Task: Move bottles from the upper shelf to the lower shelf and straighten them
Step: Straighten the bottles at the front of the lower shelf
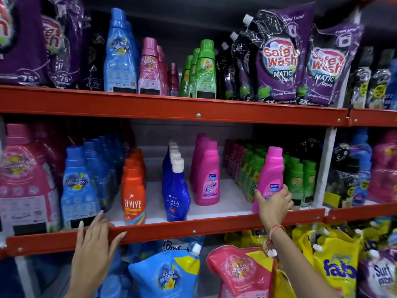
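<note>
My right hand (274, 204) grips the lower part of a bright pink bottle (271, 173) that stands tilted at the front of the lower shelf (193, 231), in front of green bottles (298, 179). My left hand (94, 239) rests open on the red front rail of that shelf, fingers spread, just below a blue bottle (77, 190). A row of pink Vanish bottles (207, 177) stands left of the held one. On the upper shelf (171, 106) stand a blue bottle (120, 54), pink bottles (150, 67) and green bottles (204, 72).
Orange Revive bottles (133, 190) and dark blue Ujala bottles (175, 190) line the lower shelf's middle. Purple Safe Wash pouches (281, 61) fill the upper right. Refill pouches (171, 274) sit below the lower shelf. A white upright (326, 164) bounds the bay at right.
</note>
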`<state>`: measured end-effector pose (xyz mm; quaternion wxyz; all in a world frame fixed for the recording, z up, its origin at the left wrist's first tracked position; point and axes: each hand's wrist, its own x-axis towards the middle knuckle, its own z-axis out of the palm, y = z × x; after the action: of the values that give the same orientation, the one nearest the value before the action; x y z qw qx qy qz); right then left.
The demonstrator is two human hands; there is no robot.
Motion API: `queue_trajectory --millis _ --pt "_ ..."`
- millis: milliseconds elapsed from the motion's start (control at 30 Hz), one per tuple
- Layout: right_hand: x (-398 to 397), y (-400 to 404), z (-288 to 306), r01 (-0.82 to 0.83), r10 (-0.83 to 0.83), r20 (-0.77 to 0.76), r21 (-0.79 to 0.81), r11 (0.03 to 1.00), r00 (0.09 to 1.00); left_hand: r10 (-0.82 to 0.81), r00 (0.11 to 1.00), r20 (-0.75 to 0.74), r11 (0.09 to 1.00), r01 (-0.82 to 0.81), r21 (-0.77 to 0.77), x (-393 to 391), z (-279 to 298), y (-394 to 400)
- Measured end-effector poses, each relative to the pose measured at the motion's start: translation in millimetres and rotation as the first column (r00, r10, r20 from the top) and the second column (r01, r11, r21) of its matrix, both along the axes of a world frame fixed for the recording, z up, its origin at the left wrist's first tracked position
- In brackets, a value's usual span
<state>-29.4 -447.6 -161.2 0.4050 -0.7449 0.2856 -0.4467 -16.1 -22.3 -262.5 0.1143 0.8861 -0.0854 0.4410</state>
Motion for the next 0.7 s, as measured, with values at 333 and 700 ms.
queue_trajectory --millis 333,700 --pt "-1.3 51.4 3.2 -0.204 0.207 0.026 -0.089 0.975 0.978 0.017 1.000 0.013 1.000 -0.018 0.020 -5.0 2.9 -1.3" --pt "4.3 115.5 3.9 -0.363 0.360 -0.045 -0.107 0.926 0.932 -0.005 0.996 -0.094 0.999 0.000 -0.052 -10.3 6.8 -1.0"
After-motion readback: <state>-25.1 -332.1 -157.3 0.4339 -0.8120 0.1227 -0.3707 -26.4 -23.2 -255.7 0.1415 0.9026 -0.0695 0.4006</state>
